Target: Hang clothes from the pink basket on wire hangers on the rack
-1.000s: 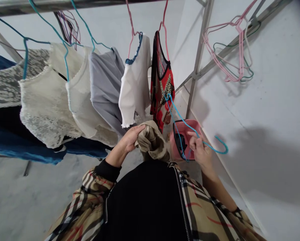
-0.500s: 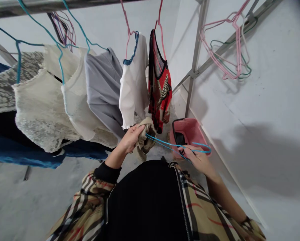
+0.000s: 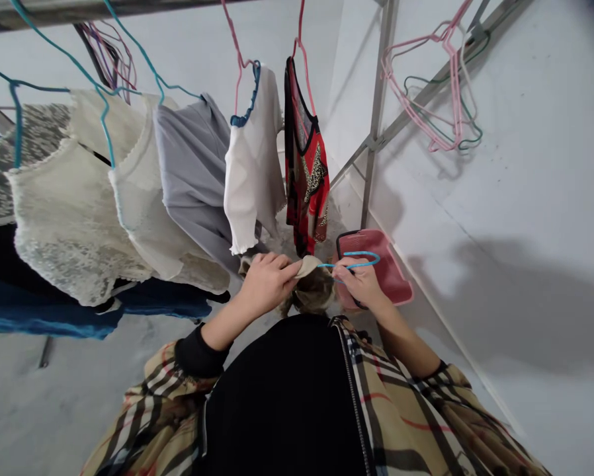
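A khaki garment [image 3: 314, 294] hangs in front of my body, its opening facing up toward me. My left hand [image 3: 270, 281] is closed on the garment's upper edge. My right hand [image 3: 359, 281] grips a blue wire hanger [image 3: 364, 254] near its hook, which curves out to the right above the fingers. The rest of the hanger runs leftward into the garment, where cloth hides most of it. My two hands are a short gap apart, the right one over the edge of a pink basket.
A metal rail [image 3: 128, 8] crosses the top, with a grey garment [image 3: 192, 165], a white top [image 3: 252, 158], a red patterned top [image 3: 307, 178] and cream lace pieces on hangers. The pink basket [image 3: 393, 264] stands by the wall. Pink hangers [image 3: 456, 99] hang from the frame at right.
My right hand has moved left, toward my left hand, and more of the blue hanger is now inside the khaki garment. My left hand has shifted its hold along the garment's edge.
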Demonstrator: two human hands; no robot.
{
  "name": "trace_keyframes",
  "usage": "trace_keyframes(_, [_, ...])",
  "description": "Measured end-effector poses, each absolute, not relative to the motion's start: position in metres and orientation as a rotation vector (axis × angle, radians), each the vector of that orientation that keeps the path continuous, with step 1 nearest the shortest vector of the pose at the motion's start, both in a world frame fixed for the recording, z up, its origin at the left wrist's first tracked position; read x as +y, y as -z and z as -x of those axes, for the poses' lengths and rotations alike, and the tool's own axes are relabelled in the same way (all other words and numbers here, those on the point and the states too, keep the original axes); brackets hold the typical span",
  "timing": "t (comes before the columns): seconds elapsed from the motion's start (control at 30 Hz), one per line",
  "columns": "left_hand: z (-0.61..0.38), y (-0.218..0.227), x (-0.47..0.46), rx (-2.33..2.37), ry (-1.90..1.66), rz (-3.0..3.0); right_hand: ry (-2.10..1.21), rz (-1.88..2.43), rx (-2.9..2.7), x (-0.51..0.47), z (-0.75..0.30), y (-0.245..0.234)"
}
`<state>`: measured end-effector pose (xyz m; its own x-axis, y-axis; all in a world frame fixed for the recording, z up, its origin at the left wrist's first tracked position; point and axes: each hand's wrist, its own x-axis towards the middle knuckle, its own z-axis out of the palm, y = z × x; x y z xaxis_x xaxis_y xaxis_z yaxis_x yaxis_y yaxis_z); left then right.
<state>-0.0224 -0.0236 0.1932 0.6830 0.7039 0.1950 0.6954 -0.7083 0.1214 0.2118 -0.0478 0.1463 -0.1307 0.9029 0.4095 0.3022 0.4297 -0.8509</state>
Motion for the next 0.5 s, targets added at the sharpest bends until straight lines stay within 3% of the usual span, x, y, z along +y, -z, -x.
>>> trace_keyframes(0.1, [0.026, -0.189, -0.023, 1.231, -0.223, -2.82, -0.54, 1.157, -1.61, -0.047, -0.213, -0.146])
trace_keyframes(0.27, [0.03, -0.193, -0.029, 1.513, -0.35, -2.697, -0.061, 1.279, -1.325, -0.07, -0.204, -0.113])
trace_keyframes(0.4, [0.028, -0.201, -0.034, 1.56, -0.436, -2.666, -0.328, 1.406, -1.468, -0.081, -0.191, -0.063])
trace_keyframes(0.5, [0.025, -0.205, -0.036, 1.516, -0.498, -2.673, -0.685, 1.616, -1.214, -0.07, -0.189, -0.03])
